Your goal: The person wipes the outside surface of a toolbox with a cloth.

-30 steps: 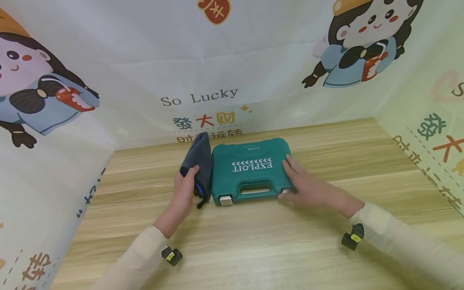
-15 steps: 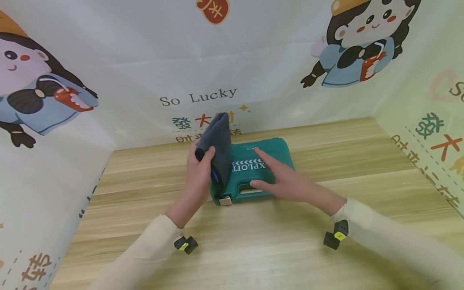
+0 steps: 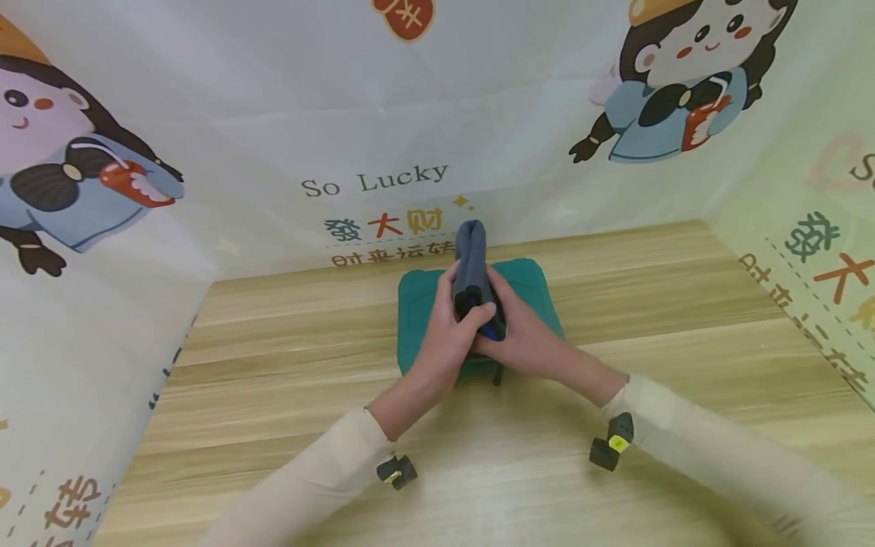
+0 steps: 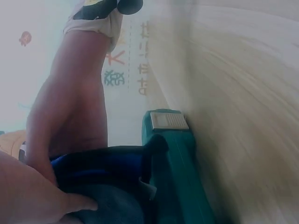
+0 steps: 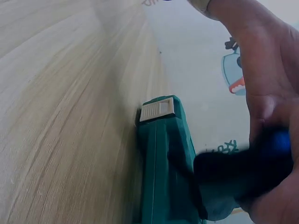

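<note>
A grey-blue cloth pouch (image 3: 470,254), with black trim and a blue inside, is held folded and narrow above a green hard plastic case (image 3: 415,315). My left hand (image 3: 437,334) grips it from the left, thumb across its near end. From the right, my right hand (image 3: 526,334) holds the other side, close against the left. A black cord end (image 3: 497,374) hangs below the hands. The case lies flat on the table, its lettering and handle hidden by hands and pouch. In the left wrist view, the pouch's blue lining (image 4: 112,164) shows at its edge.
The case's pale latches appear in the wrist views, one latch (image 4: 169,121) in the left and another latch (image 5: 156,109) in the right. Printed cloth walls (image 3: 273,152) enclose the wood-grain table (image 3: 273,365) at the back and both sides.
My left hand has lifted the pouch from beside the case and carried it right, over the case. My right hand has left the case's right side and taken hold of the pouch.
</note>
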`<state>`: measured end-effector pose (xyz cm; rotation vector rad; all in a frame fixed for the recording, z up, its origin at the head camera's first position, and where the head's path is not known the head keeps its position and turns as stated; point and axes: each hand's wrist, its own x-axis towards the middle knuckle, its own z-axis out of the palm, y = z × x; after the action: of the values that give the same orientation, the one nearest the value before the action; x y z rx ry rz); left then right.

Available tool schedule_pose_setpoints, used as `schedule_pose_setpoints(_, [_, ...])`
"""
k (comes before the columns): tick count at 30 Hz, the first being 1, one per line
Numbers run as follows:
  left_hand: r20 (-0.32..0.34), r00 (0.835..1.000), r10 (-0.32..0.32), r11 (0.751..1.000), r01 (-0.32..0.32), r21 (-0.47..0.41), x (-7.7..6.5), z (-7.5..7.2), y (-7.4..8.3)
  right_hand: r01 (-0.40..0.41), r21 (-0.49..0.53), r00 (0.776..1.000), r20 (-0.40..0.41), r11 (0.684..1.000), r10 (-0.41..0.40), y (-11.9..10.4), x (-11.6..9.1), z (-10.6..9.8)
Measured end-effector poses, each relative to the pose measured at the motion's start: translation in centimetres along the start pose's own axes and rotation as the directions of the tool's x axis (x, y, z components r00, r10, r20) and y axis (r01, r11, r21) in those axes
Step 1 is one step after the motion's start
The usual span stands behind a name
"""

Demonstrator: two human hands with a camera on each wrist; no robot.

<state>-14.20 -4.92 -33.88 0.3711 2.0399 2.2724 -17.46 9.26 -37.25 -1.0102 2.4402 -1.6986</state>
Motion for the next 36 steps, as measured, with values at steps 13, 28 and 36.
schedule_pose_setpoints(13, [0.245, 0.97, -0.009, 0.985, -0.034, 0.17, 1.3, -1.9, -0.9, -0.051, -0.102, 0.976, -0.214, 0.993, 0.028, 0.7, -0.1, -3.3])
schedule_pose_setpoints(28, [0.539, 0.757, -0.369, 0.375, -0.409, 0.832, 1.4, -3.4, -3.6, 0.066, -0.555, 0.988, -0.081, 0.829, -0.133, 1.2, -2.3, -9.5])
schedule_pose_setpoints(36, [0.527, 0.782, -0.333, 0.146, -0.51, 0.848, 0.7, -2.7, -4.7, 0.059, -0.682, 0.996, -0.006, 0.729, -0.087, 1.6, -2.9, -10.7])
